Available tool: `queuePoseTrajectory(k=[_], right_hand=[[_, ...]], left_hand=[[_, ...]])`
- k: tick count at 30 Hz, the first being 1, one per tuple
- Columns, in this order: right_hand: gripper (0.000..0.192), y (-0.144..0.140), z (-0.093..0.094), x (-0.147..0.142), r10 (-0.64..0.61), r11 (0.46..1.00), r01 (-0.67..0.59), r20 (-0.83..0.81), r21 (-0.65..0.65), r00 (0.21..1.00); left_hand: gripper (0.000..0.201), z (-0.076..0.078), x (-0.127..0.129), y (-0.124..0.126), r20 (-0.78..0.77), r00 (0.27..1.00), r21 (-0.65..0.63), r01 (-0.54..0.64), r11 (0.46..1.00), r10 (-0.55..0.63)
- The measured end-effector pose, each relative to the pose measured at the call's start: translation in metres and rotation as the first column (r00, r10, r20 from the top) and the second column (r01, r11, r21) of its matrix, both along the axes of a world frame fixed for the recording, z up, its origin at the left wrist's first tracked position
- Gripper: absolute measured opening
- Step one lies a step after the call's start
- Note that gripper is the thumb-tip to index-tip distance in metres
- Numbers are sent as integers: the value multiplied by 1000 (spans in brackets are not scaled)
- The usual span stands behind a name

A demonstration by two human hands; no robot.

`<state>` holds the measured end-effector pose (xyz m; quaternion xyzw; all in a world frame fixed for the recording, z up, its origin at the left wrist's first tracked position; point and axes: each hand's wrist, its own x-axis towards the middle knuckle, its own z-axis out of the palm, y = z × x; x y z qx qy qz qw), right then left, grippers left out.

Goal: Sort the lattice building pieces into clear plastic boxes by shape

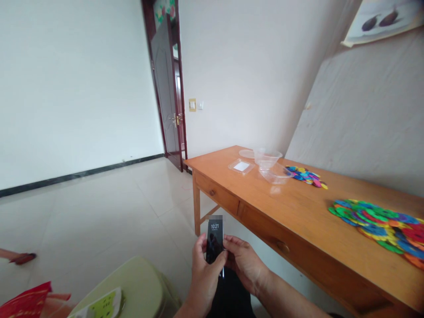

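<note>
A black phone (214,238) with a lit screen reading 10:21 stands upright in front of me, low in the view. My left hand (203,276) wraps its left side and back from below. My right hand (244,263) pinches its right edge with thumb and fingers. Both hands are over my lap, just left of a long wooden table (265,198) with drawers.
On the table lie clear plastic containers (270,165) and a lid (241,166), a small pile of colourful flat pieces (306,175) and a larger pile (380,223). A pale green stool (132,287) stands at lower left. A dark door (168,92) stands ajar; another person's foot (20,257) shows at left.
</note>
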<state>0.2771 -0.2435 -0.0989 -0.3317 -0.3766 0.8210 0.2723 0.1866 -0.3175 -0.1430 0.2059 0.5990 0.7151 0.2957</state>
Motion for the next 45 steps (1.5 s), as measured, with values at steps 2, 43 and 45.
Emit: queuePoseTrajectory(k=[2,43,45], right_hand=[[37,0,0,1,7,999,-7,0,31,1000],[44,12,-10,8,6,946,-90,257,312,966],[44,12,-10,9,-1,944,-87,265,320,964]], left_hand=[[77,2,0,0,21,1000,8,8,1000,-8],[59,17,2,1,313,949,55,-67,996,47],[58,16,1,1,304,952,53,-61,997,43]])
